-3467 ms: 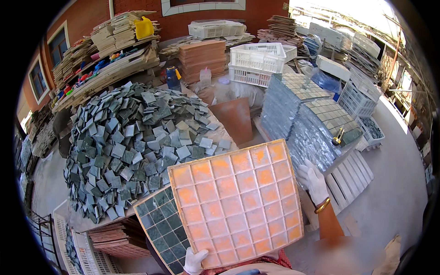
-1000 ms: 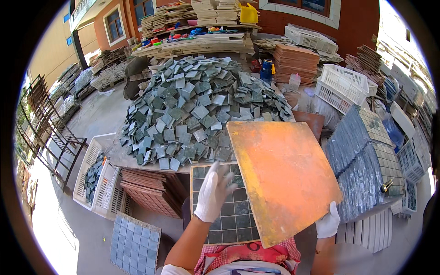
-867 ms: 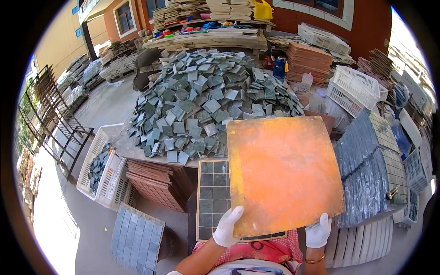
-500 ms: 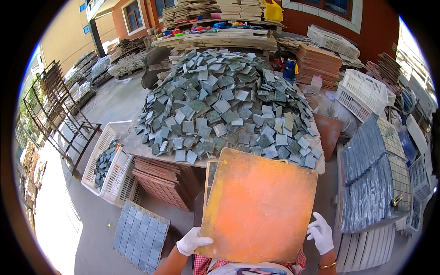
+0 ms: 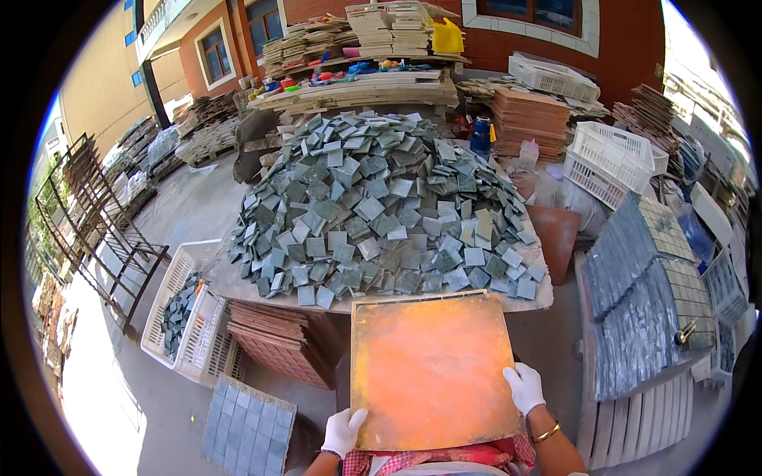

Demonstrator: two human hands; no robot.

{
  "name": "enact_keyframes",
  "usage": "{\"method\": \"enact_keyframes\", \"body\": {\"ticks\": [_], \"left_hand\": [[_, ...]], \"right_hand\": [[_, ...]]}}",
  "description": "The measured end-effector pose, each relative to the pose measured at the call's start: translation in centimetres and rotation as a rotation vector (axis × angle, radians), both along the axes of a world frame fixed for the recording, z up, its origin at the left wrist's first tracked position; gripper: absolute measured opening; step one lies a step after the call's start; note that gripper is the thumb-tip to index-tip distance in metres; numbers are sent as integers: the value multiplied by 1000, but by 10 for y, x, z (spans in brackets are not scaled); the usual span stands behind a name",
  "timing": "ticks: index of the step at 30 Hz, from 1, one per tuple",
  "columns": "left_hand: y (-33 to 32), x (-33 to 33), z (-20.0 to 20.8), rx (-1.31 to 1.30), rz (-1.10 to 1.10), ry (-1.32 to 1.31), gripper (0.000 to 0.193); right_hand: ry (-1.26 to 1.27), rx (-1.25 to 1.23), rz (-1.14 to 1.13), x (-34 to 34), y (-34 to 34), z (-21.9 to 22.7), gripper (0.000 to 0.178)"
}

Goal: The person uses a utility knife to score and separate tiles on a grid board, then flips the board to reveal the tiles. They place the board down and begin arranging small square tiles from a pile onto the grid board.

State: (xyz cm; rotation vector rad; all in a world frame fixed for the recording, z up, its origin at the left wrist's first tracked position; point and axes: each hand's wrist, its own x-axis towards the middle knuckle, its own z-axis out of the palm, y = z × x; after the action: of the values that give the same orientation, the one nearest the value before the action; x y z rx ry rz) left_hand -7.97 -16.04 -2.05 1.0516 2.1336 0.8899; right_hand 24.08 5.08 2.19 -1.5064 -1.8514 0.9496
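Note:
A square orange board (image 5: 432, 373) with worn yellow edges lies flat in front of my body. The thin rim of another frame or board (image 5: 421, 298) shows along its far edge. My left hand (image 5: 344, 431), in a white glove, is closed on the board's near left side with the thumb over the edge. My right hand (image 5: 524, 387), gloved likewise, grips the right edge; its fingers underneath are hidden. Beyond the board, a big heap of loose grey-green square tiles (image 5: 373, 210) covers the table (image 5: 544, 279).
Left of the board stand reddish grid moulds (image 5: 278, 341), a white crate (image 5: 159, 337) holding small tiles and a sheet of joined tiles (image 5: 250, 428). At right, stacked tile sheets (image 5: 635, 309) rise beside white baskets (image 5: 611, 163). A metal rack (image 5: 103, 230) stands far left.
The orange board has turned square to me and shifted left, lining up over the frame beneath. My right hand, formerly apart from it with fingers spread, now grips its right edge.

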Motion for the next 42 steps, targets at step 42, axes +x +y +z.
{"method": "enact_keyframes", "body": {"ticks": [42], "left_hand": [[73,-78,-68,176,-160,-764,44]], "right_hand": [[702,-851,80,-40,47,-48,42]]}}
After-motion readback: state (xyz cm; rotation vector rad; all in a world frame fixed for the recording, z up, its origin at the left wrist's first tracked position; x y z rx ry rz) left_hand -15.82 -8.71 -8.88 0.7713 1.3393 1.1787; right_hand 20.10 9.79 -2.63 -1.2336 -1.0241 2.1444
